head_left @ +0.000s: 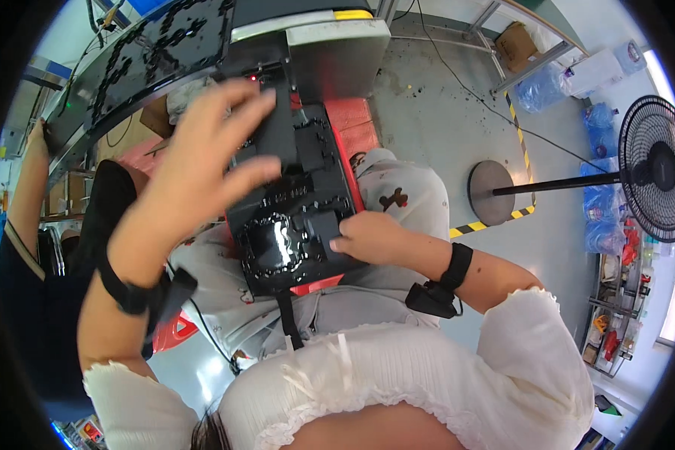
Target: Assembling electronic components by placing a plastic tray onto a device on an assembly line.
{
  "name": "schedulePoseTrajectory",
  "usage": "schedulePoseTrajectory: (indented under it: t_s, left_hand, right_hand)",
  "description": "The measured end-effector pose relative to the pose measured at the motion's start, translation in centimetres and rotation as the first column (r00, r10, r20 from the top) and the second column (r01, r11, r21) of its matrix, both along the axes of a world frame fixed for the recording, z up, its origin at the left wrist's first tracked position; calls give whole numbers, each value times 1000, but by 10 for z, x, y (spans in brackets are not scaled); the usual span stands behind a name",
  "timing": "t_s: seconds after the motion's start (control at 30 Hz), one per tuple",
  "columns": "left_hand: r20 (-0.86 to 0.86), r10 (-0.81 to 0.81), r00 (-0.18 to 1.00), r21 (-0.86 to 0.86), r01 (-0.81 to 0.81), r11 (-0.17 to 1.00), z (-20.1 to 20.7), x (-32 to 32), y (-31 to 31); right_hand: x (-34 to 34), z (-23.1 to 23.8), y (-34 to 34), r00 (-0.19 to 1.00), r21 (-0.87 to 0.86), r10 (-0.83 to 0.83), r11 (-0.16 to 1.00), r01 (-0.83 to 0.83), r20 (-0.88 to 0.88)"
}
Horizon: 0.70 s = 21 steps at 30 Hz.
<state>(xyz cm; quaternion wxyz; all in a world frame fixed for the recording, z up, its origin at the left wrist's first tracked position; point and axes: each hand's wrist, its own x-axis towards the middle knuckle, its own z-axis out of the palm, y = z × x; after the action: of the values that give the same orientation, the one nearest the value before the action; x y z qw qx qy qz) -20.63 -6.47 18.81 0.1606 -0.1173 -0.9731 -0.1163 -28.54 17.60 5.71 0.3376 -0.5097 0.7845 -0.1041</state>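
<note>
- A black tray (307, 274) lay across the seated person's lap, at the centre of the view, with small glossy black pieces (330, 204) in rows on it.
- The left hand (206, 154), blurred, was raised at 10 o'clock, released, its fingers spread in front of the tray's upper part.
- The right hand (371, 236) was at the tray's 4 o'clock edge, fingers curled beside a small dark block (322, 229); whether it gripped the block could not be told.
- From 10 to 11 o'clock, more black pieces were scattered on a dark bench (79, 124).
- A black fan (661, 166) stood near 3 o'clock.
</note>
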Motion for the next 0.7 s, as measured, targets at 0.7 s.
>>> schedulePoseTrajectory:
  t_s: [0.7]
  left_hand:
    - [252,363,897,-70,-357,931,-141,140,85]
  right_hand:
    - [-51,86,-80,763,-655,-141,625,-425,-630]
